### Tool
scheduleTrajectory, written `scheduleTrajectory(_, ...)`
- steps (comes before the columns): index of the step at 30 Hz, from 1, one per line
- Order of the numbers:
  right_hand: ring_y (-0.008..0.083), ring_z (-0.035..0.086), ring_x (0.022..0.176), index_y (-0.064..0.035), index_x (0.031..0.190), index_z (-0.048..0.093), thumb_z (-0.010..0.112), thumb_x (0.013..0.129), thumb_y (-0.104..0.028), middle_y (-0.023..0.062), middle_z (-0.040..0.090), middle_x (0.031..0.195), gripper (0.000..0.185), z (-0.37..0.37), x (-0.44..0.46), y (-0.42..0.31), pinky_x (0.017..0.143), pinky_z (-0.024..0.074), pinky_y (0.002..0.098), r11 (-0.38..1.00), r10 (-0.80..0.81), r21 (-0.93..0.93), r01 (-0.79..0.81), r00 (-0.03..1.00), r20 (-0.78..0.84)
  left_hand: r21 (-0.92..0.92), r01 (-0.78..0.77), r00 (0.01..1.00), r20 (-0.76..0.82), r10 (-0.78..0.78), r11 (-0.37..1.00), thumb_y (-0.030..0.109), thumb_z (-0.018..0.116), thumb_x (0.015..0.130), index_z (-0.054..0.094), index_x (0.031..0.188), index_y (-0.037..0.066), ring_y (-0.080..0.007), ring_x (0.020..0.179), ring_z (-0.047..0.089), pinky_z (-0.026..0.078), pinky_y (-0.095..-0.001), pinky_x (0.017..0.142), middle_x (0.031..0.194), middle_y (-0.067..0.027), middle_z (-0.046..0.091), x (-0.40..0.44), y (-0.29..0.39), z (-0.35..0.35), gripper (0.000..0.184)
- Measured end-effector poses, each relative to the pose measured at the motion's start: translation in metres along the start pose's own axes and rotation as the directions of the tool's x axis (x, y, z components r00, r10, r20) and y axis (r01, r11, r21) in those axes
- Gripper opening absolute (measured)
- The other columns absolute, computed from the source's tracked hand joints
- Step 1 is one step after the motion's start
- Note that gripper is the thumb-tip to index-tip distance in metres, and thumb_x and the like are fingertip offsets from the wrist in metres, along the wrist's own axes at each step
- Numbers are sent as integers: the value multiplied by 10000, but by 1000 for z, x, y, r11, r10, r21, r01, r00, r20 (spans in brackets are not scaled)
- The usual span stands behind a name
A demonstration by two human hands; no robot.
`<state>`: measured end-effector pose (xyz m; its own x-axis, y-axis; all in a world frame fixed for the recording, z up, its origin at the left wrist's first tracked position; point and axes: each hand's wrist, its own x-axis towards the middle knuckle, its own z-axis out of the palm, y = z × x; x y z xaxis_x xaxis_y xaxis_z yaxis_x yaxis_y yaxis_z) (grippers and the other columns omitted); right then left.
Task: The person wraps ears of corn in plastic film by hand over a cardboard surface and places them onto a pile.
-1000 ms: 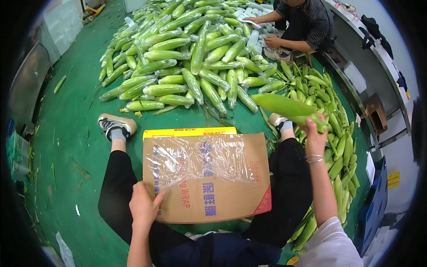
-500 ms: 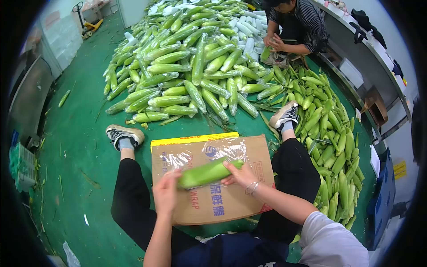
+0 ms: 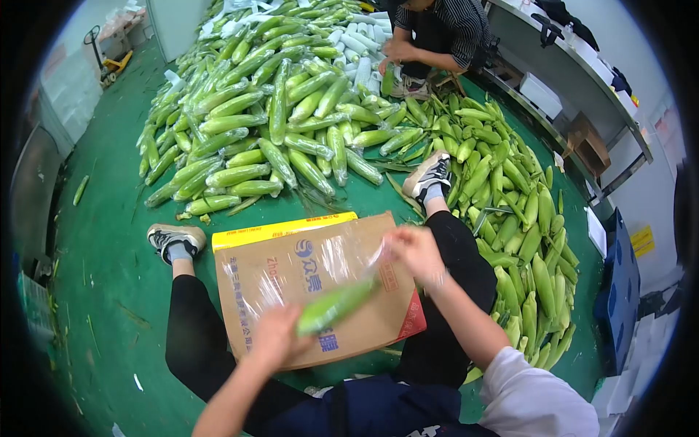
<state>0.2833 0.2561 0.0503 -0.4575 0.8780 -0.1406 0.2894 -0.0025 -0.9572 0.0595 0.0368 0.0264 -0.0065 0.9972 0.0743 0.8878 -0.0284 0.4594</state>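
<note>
A green ear of corn in its husk [image 3: 338,302], blurred by motion, is tilted above the cardboard box in my lap. My left hand [image 3: 277,335] is closed around its lower left end. Off the ear's upper right end, my right hand [image 3: 415,253] pinches a thin, clear strip that looks like plastic wrap. Beneath both hands lies the brown cardboard box [image 3: 240,291], printed with blue and red lettering, with clear film shining on its top. Along its far edge runs a yellow carton [image 3: 284,229].
Ahead, a large heap of film-wrapped corn [image 3: 240,124] covers the green floor [image 3: 109,255]. Unwrapped ears [image 3: 524,218] are piled to my right. Behind them a co-worker [image 3: 444,36] crouches, holding an ear. A long bench [image 3: 582,69] lines the right wall.
My right hand has let go of the ear and moved up and right, drawing out clear film. The ear has tilted more steeply in my left hand. The view has shifted right.
</note>
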Motion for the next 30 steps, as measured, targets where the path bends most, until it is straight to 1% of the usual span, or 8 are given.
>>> scheduleTrajectory(10,392,490,1115,64,1198,515,542,925,-328,262,522,1190,478,93,24,-15,986,380,455,405,-146,-735,543,832,535,72,20,967,-255,-1,997,260,840,621,529,1158,-16,-381,1067,474,375,-461,915,1138,-196,500,12,-16,3,679)
scheduleTrajectory(12,390,447,1207,47,1222,506,441,980,-367,249,498,1288,484,133,77,-4,1019,352,451,894,58,-291,340,557,828,134,60,961,-274,-22,989,253,849,600,524,1155,-22,-385,1046,509,413,-466,892,1114,-193,542,33,-25,7,700)
scheduleTrajectory(17,350,280,1387,-15,1436,329,261,1004,-505,194,301,1504,657,147,72,20,1116,248,444,849,-35,-88,521,222,975,-76,99,965,-235,-114,992,333,868,603,552,1120,-25,-374,915,632,515,-430,778,1029,-237,624,42,-1,7,704)
scheduleTrajectory(20,289,171,1440,-39,1491,213,335,980,-515,141,206,1557,709,109,26,12,1107,222,476,694,2,-193,693,266,964,-338,431,872,395,-289,837,450,677,829,569,1140,-58,-399,979,631,508,-433,846,1023,-255,651,6,43,20,606)
scheduleTrajectory(21,284,194,1430,-41,1476,252,354,972,-510,145,240,1543,696,106,22,20,1091,236,480,698,-77,-154,699,288,955,-606,433,890,406,-208,667,445,613,885,589,1150,-20,-332,915,655,525,-416,801,1020,-218,656,-4,56,31,536)
scheduleTrajectory(22,279,217,1421,-43,1461,290,373,965,-505,148,274,1528,683,106,21,30,1075,251,483,698,-160,-112,707,307,938,-326,939,343,916,-210,114,421,593,907,557,1211,-4,-267,808,657,539,-404,709,848,-163,656,-15,57,42,524)
scheduleTrajectory(24,272,255,1402,-39,1419,365,416,952,-482,149,315,1510,645,105,21,44,1042,278,477,666,-281,-56,744,320,905,-236,717,441,882,166,-656,347,539,965,612,1132,43,-146,697,606,511,-281,593,872,-79,645,-51,86,45,355)
scheduleTrajectory(30,282,415,1290,-36,1335,475,540,936,-404,165,430,1416,546,79,12,41,1032,316,421,829,-254,-21,559,408,877,-290,916,354,910,-215,278,400,590,913,597,1180,-59,-173,846,583,482,-310,745,1019,-130,660,-104,88,46,531)
